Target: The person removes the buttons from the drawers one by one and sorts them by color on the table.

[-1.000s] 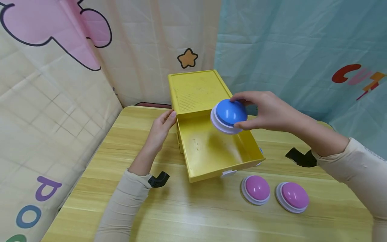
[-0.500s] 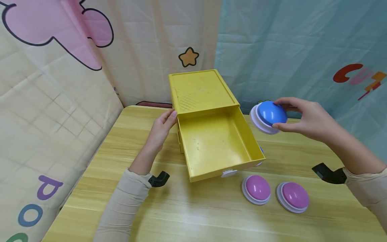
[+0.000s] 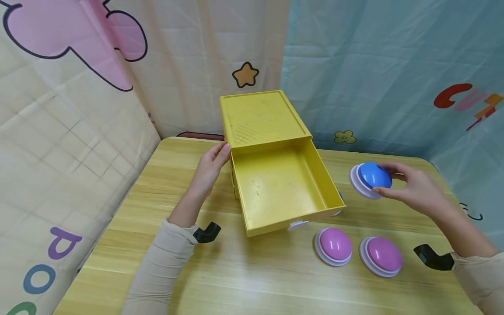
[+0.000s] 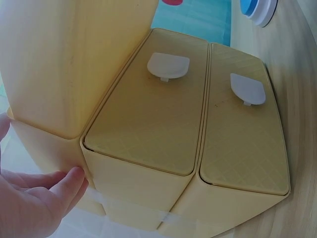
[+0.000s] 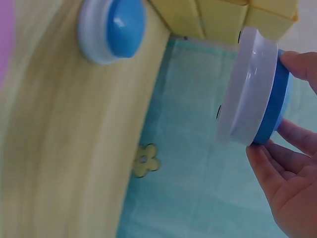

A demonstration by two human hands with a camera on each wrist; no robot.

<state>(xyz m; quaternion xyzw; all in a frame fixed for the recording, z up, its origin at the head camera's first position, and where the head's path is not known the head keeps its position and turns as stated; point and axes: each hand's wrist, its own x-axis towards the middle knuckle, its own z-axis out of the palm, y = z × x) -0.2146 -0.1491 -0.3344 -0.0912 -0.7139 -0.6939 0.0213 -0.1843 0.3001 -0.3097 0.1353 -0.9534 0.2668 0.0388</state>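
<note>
My right hand (image 3: 419,188) pinches a blue-domed buzzer button (image 3: 375,175) with a white base. It hangs tilted above the table, right of the yellow drawer cabinet (image 3: 265,118). In the right wrist view, thumb and fingers grip the blue rim of the button (image 5: 252,91). The cabinet's top drawer (image 3: 283,183) is pulled out, its inside bare. My left hand (image 3: 206,168) touches the cabinet's left side near the front corner; in the left wrist view its fingertips (image 4: 74,178) rest against the side wall.
Two pink buzzer buttons (image 3: 336,245) stand on the wooden table (image 3: 236,280), right of the drawer front. Another blue button (image 5: 124,29) stands beside the cabinet, mostly hidden by the drawer in the head view. Two lower drawers (image 4: 148,104) are closed. Printed curtains (image 3: 354,65) hang behind.
My right hand has carried the blue buzzer button from above the open drawer to the right, then down nearer the table. The left hand and the cabinet have stayed put.
</note>
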